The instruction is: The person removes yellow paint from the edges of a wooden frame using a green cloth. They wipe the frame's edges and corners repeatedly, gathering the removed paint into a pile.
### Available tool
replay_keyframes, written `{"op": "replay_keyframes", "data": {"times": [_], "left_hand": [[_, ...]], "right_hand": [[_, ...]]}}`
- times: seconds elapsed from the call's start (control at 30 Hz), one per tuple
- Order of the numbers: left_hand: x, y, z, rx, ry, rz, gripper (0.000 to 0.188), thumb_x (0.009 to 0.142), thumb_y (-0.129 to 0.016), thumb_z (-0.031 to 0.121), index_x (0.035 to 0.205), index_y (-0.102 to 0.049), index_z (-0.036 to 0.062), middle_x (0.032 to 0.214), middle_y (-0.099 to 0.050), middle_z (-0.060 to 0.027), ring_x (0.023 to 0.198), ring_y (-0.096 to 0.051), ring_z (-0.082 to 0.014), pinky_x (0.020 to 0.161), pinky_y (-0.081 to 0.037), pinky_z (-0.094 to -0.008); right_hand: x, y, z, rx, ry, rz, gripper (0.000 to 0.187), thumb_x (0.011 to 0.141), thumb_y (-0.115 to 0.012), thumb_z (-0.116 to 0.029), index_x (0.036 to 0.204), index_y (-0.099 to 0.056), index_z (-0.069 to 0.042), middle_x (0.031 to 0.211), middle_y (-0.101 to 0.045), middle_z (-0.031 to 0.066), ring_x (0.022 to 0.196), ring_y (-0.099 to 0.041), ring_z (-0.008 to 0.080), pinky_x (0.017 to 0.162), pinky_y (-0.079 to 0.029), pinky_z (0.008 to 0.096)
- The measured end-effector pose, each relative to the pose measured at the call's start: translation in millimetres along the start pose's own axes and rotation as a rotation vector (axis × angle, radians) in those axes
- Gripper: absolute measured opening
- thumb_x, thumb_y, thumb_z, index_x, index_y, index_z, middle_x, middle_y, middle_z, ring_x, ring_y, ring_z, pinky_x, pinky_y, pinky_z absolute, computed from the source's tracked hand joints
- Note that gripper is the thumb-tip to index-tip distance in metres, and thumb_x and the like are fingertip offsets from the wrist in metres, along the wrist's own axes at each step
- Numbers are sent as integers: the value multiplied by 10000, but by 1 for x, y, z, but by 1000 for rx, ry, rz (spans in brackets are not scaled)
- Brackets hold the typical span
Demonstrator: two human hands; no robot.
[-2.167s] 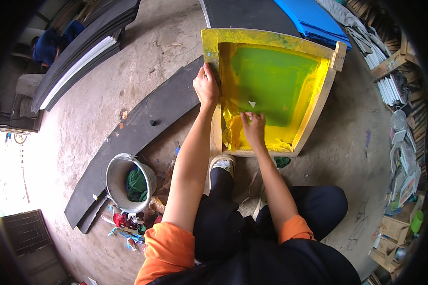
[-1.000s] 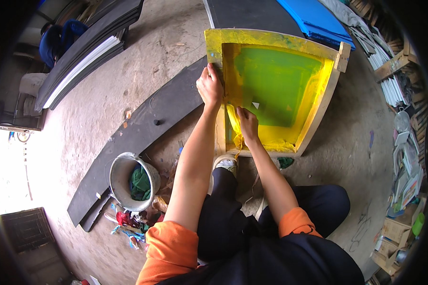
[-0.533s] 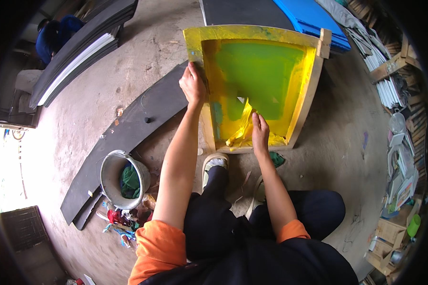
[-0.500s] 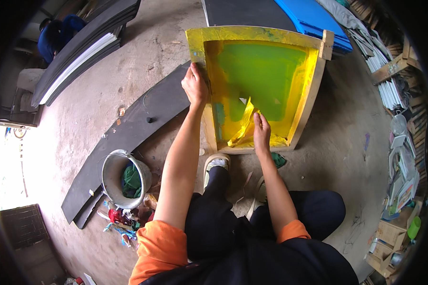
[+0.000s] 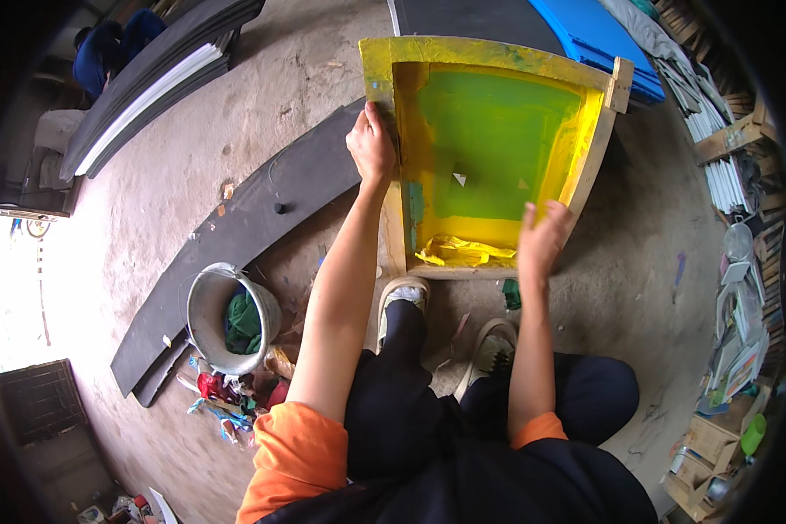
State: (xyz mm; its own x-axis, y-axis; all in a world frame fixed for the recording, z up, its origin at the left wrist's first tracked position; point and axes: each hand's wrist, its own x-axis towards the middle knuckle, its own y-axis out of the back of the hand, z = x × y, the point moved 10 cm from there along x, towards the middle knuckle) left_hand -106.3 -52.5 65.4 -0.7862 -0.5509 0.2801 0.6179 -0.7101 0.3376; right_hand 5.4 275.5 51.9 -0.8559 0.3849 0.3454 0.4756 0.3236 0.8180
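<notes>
We see bare concrete floor (image 5: pixel 637 262) open to the right of the wooden screen frame (image 5: pixel 589 166), while the black board (image 5: pixel 262 218) and metal bucket (image 5: pixel 227 310) crowd its left.

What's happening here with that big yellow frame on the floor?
A person crouching on the concrete floor is working on a wooden-framed screen with yellow-green mesh. The left hand grips the frame's left rail, while the right hand hangs open near its lower right corner. A crumpled strip of yellow tape lies inside along the bottom edge. A metal bucket holding a green rag stands to the left.
</notes>
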Motion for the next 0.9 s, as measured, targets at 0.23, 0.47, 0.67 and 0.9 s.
{"op": "replay_keyframes", "data": {"times": [0.23,0.47,0.67,0.9], "left_hand": [[0,-11,-3,-29,9,-16,468,925,-359,360,748,-560,-24,652,-538,-265,650,-534,-443,562,-397,-470],[6,-11,-14,7,19,-24,469,925,-363,363,726,-549,-20,656,-537,-266,662,-523,-449,581,-403,-482],[5,-12,-15,-6,43,-40,475,924,-349,376,774,-561,-21,657,-536,-260,645,-517,-433,589,-400,-466],[7,-9,-13,-7,29,-12,482,918,-373,377,685,-528,-16,648,-528,-267,652,-513,-453,580,-403,-481]], "right_hand": [[-22,-110,-141,-168,565,-297,430,721,-655,-457,757,-586,-35,653,-616,125,566,-618,250,530,-471,333],[-22,-149,-156,-263,818,-382,179,746,-630,-235,693,-607,-66,582,-596,126,561,-617,247,515,-451,352],[-22,-149,-155,-42,853,-481,86,736,-514,-32,706,-594,-33,639,-586,182,600,-600,332,536,-465,408],[-14,-133,-156,124,846,-485,91,752,-557,-73,683,-575,-16,689,-593,178,629,-604,336,550,-491,398]]}}
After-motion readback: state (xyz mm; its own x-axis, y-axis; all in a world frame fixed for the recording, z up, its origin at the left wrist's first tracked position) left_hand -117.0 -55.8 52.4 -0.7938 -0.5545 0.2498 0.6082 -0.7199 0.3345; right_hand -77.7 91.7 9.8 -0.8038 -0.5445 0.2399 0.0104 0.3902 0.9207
